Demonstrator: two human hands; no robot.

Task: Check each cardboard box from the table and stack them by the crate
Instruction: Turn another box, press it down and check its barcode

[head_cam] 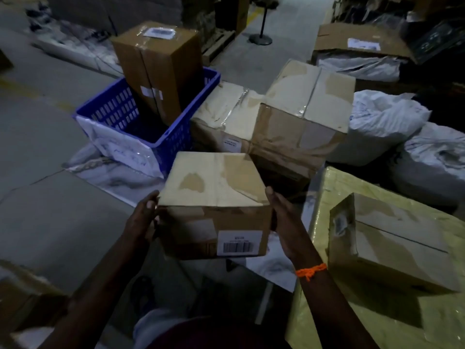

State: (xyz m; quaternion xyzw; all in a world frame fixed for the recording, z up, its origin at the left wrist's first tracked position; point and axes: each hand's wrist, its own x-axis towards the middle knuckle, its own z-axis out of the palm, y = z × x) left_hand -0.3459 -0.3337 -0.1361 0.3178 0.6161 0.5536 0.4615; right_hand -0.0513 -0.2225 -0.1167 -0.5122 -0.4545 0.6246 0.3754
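Tall box (161,69) in crate (105,109), stacked boxes (302,117) right of it, held box (214,197) in front, another box (392,243) on table (440,323)

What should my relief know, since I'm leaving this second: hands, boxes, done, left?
Left hand grips the held box at its left edge; right hand presses flat on its right side.
Done: piled boxes sit beside the blue crate; a tall box stands in it.
Left: add the held box to the pile; one more box waits on the yellow-covered table.
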